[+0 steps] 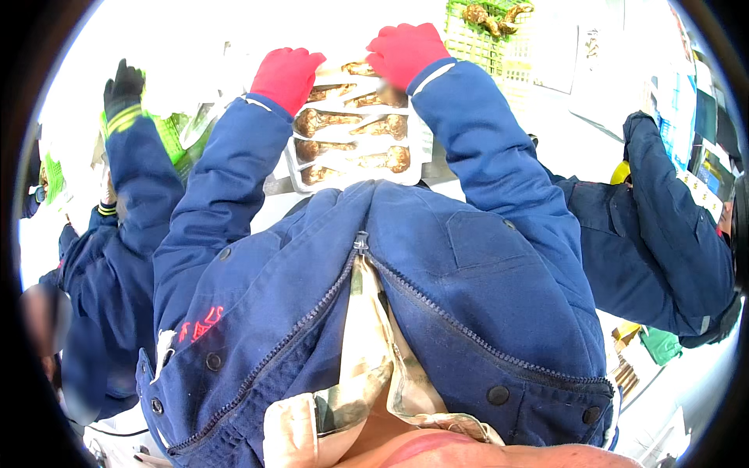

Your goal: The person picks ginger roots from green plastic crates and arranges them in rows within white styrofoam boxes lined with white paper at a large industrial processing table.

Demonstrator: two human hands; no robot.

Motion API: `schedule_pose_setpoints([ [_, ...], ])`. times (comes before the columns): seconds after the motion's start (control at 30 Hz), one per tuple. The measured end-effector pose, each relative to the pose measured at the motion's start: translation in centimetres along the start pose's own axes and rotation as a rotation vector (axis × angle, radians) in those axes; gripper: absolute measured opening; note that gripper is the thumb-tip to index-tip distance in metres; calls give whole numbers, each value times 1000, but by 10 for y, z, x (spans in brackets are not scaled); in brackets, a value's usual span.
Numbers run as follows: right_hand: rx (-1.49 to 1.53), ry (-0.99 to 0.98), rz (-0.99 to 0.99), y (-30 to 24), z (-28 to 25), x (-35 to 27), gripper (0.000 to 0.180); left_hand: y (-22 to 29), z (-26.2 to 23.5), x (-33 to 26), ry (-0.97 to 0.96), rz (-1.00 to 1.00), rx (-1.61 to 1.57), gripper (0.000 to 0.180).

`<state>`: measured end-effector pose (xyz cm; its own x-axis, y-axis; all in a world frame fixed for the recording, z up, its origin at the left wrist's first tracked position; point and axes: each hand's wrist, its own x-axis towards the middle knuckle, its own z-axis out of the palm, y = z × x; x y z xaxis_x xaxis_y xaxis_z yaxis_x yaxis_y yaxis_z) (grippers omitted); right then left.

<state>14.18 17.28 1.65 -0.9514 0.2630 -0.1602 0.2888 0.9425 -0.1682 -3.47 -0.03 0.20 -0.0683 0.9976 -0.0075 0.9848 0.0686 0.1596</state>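
A white tray (296,175) in front of me holds several thick-stemmed brown mushrooms (320,122), laid in rows with white strips between them. Both my hands wear red gloves. My left hand (287,78) is at the tray's far left side, its fingers curled over. Across from it, my right hand (409,54) is bent in the same way over the far right, beside the farthest mushroom (359,69). Glare and the gloves hide the fingertips, so what they grip is not visible.
Beyond my right hand stands a green basket (468,47) with brown mushrooms (491,19) in it. On my left a co-worker's dark-gloved hand (123,84) reaches over the white table, near another green basket (173,136). A dark sleeve (663,210) of another person is at right.
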Motion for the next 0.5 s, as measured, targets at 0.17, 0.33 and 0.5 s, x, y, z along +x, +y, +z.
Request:
schedule_pose_setpoints([
  [0.17, -26, 2, -24, -16, -1, -14, 44, 8, -10, 0, -7, -3, 38, 17],
  [0.33, -48, 76, -2, -22, -4, -17, 53, 13, -6, -11, 117, -40, 23, 13],
  [0.5, 122, -122, 10, -36, 0, -11, 58, 21, -3, -11, 110, -99, 48, 11],
])
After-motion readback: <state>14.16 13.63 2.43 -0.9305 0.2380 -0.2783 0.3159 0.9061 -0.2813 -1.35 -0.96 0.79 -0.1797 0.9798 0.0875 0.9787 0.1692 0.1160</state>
